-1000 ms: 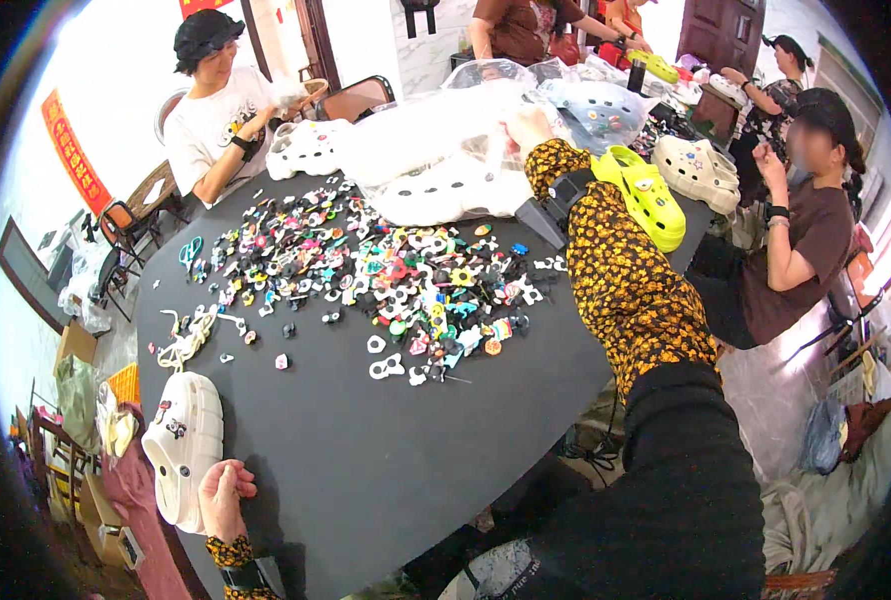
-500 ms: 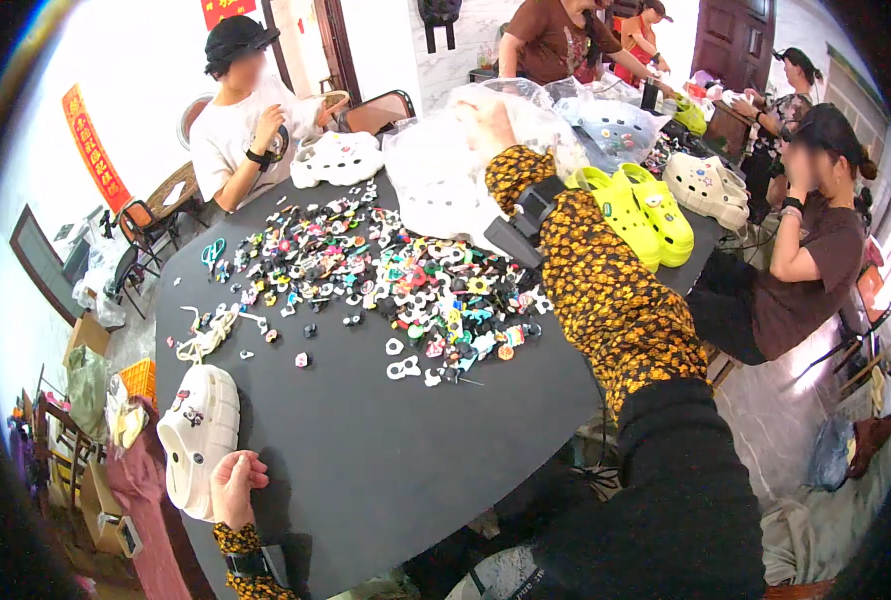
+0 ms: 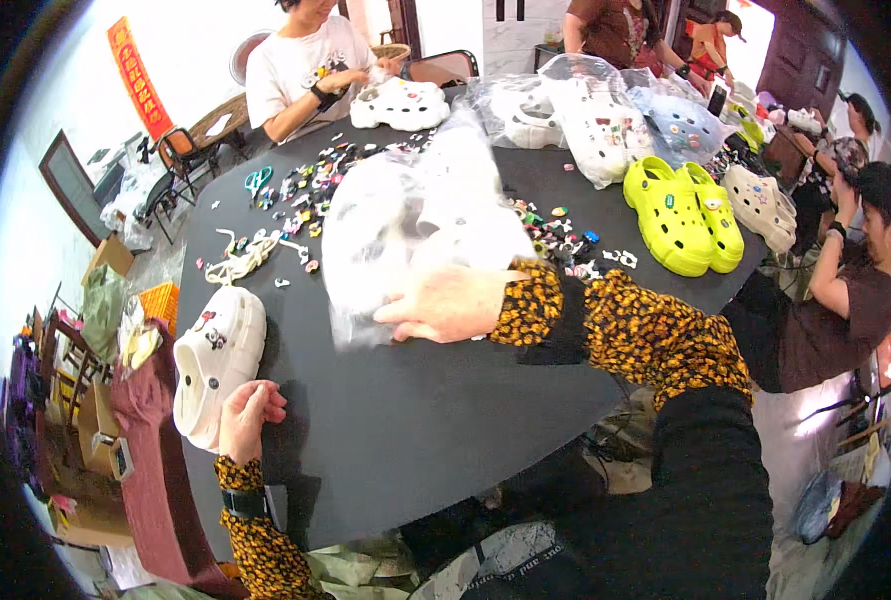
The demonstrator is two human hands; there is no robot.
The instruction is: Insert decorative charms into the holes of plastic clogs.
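My right hand (image 3: pixel 451 303) grips the near end of a clear plastic bag (image 3: pixel 396 225) at the middle of the table. White clogs show through the film, and the bag covers part of the charm pile. On the left, my left hand (image 3: pixel 250 418) is closed, its fingertips pressed together; whatever may be between them is hidden. Beside it a white clog (image 3: pixel 228 345) with a few charms on its upper stands at the table's left edge, its opening toward the left. Loose shoe charms (image 3: pixel 316 185) lie scattered beyond and to both sides of the bag.
Lime-green clogs (image 3: pixel 669 215) and a beige clog (image 3: pixel 761 205) stand at the right. Farther back lie bagged white clogs (image 3: pixel 598 120) and a bagged blue clog (image 3: pixel 681 125). Teal scissors (image 3: pixel 258 180) and cream cords (image 3: pixel 244 255) are at the left. Across the table, a person handles another white clog (image 3: pixel 399 104).
My right hand has come back from the far side, drawing the bag toward me over the charm pile. My left hand stays closed beside the white clog. The view has shifted.
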